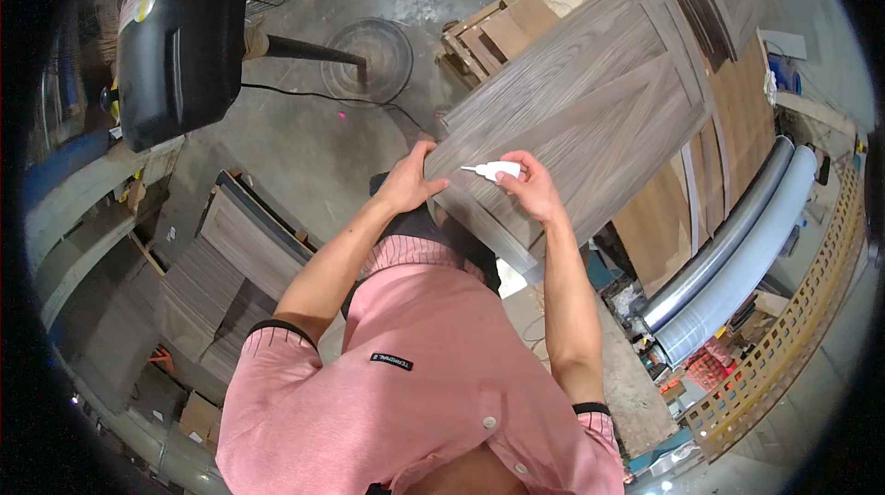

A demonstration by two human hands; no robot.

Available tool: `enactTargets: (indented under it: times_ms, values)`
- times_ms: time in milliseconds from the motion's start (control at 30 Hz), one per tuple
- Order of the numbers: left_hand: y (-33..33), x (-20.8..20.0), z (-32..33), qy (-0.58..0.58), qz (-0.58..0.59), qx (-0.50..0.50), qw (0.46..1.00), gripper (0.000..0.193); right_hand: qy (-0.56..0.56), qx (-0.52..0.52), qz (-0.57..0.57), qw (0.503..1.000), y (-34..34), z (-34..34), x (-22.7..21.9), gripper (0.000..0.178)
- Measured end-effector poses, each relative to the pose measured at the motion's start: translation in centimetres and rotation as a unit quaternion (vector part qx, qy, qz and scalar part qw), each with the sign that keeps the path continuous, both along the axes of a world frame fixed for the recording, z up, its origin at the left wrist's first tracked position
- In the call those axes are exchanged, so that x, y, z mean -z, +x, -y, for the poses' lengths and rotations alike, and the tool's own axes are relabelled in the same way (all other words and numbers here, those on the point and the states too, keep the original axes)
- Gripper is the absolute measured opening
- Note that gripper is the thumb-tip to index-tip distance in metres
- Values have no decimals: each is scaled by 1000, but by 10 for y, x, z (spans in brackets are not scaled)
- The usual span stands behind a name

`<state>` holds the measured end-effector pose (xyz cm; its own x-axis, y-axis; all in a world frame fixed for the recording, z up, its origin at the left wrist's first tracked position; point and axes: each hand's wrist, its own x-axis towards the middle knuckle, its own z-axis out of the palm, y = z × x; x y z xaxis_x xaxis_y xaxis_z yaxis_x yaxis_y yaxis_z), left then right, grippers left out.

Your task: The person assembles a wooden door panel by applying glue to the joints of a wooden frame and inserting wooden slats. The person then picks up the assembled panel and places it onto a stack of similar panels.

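Observation:
A grey wood-grain panel point(553, 94) with raised frame strips and a diagonal brace lies in front of me on a stack of boards. My left hand point(406, 180) grips its near left edge, the thumb on top and the other fingers partly hidden at the side. In my right hand point(532, 186) is a small white squeeze bottle point(501, 169) with a thin nozzle. The bottle is tilted over the panel's near end, and its nozzle points left toward my left hand. Whether the nozzle tip touches the wood, I cannot tell.
Stacked boards point(516, 29) lie beneath and beyond the panel. On the right are two long wrapped rolls point(737, 265) and a yellow perforated metal beam point(784, 347). A black fan-like machine point(180, 48) stands far left, with a cable on the floor. More panels point(244, 237) lean at my left.

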<state>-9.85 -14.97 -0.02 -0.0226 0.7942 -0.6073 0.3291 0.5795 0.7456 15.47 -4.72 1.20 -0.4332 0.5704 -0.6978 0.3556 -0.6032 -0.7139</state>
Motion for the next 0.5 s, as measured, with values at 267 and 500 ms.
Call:
enactTargets:
  times_ms: [267,500]
  values:
    - [-4,5,-7,-21,18,17,999,72,52,-65,24,996,-18,-18,-6,30]
    - [-6,6,-10,-7,2,49,999,75,130,-136,92,978,-22,-21,-6,31]
